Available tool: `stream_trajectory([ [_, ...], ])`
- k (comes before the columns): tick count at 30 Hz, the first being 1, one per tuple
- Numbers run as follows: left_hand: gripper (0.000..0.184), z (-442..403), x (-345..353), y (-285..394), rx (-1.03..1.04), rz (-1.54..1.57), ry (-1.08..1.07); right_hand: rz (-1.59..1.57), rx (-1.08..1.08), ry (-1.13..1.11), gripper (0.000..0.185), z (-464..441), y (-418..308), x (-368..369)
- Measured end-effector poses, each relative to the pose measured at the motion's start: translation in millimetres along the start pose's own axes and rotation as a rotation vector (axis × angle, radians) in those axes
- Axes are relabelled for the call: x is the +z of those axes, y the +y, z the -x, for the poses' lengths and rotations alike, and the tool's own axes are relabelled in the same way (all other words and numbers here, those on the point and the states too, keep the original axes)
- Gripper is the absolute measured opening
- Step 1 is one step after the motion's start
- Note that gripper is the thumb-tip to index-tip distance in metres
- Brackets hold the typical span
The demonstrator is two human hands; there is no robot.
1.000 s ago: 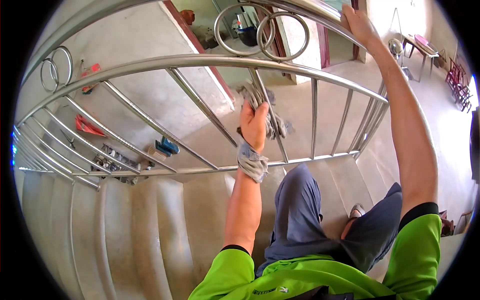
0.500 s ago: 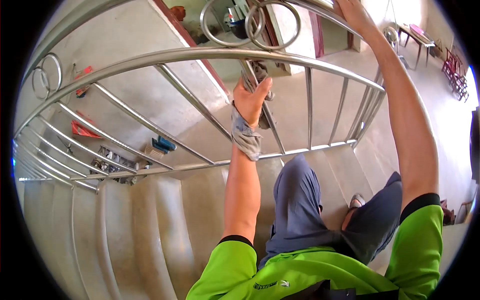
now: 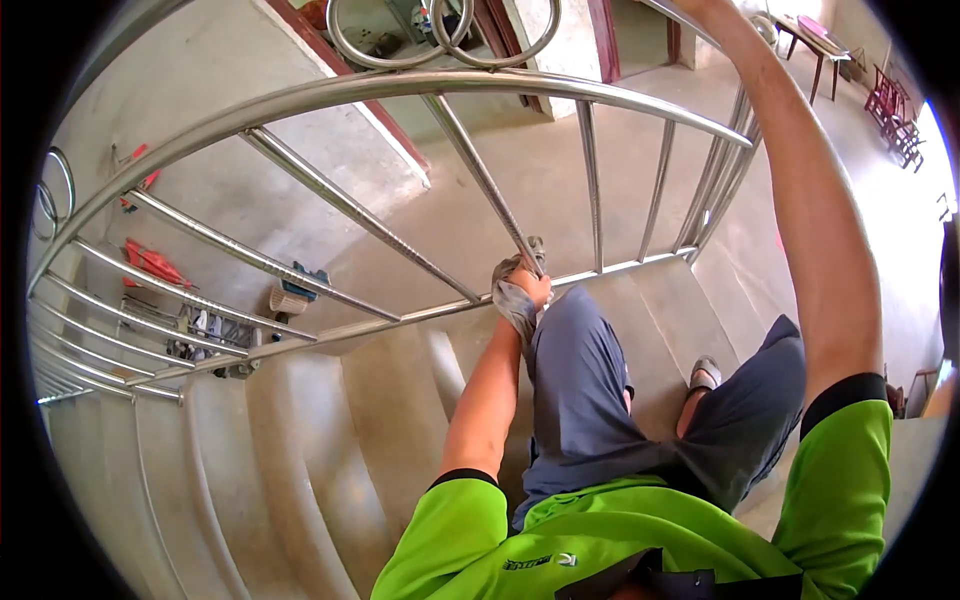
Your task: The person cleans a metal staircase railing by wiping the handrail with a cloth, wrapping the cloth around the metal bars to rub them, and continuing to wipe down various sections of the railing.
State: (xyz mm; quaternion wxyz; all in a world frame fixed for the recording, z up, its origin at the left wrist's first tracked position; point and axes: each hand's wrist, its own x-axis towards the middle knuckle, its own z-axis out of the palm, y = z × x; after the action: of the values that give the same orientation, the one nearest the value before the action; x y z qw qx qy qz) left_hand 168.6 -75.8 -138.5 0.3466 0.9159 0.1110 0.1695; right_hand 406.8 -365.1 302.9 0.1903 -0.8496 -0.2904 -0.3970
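Clasping a grey cloth [image 3: 512,303] and an upright [image 3: 480,175] in the left hand [image 3: 530,284], low on the railing [image 3: 400,86]. Holding the right hand [image 3: 706,8] by the railing's top; cannot tell its grip, with fingers out of frame. On the railing's near side, steps [image 3: 300,440]; beyond it, pale floor [image 3: 455,225].

We count one left hand [image 3: 527,283] and one right hand [image 3: 706,8], at least one cloth [image 3: 511,300], at least ten railing bars [image 3: 485,185], two arms [image 3: 815,200], two sleeves [image 3: 445,535], one shirt [image 3: 650,525], two trouser legs [image 3: 580,370], one shod foot [image 3: 706,373], two interlocked rings [image 3: 452,48], two left-edge rings [image 3: 70,180], one table [image 3: 828,44] and one basket [image 3: 289,299].
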Motion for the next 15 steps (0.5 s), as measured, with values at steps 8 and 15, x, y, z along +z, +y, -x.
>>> stream_trajectory([
  [8,0.037,8,-56,55,-0.216,-0.206,-0.254,0.135,-0.085,0.122,0.015,-3,7,14],
  [15,0.026,15,-99,86,-0.098,0.281,0.244,-0.421,0.481,-0.167,0.056,3,-10,-5],
])
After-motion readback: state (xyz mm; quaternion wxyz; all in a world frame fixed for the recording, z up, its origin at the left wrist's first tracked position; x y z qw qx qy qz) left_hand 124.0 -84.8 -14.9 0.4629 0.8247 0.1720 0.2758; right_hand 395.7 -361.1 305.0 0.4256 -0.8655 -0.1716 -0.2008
